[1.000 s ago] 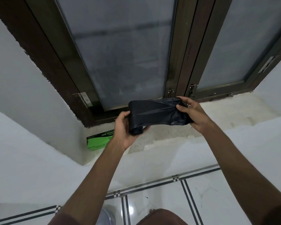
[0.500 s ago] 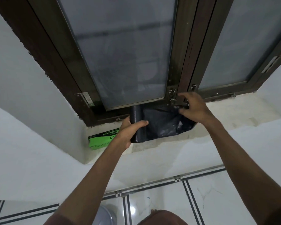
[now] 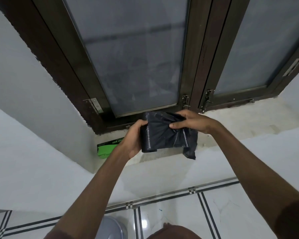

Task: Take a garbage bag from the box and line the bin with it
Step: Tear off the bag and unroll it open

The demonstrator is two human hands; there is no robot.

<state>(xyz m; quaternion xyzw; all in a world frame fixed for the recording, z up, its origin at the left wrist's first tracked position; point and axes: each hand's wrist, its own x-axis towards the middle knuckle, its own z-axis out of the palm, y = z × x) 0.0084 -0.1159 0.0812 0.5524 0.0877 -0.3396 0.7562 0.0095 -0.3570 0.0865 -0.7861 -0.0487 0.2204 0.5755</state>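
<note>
Over the window sill (image 3: 240, 121), my left hand (image 3: 133, 137) and right hand (image 3: 193, 120) both grip the black bag roll (image 3: 162, 135); my left arm hides part of the green box (image 3: 105, 149) at eight o'clock.

Roll of black garbage bags (image 3: 164, 135) now lower against the window frame (image 3: 192, 66) than a second ago, down over the sill below it instead of raised level with the latches. Left hand (image 3: 133, 137) turned since half a second ago: palm now cupping the rolled end from the side, thumb over the top edge, where before fingers wrapped across the front. Right hand (image 3: 192, 122) shifted down from the frame's latches, now pinching the loose sheet near its middle. More sheet unrolled than before, with a corner now hanging below the roll, toward the sill's front edge.
</note>
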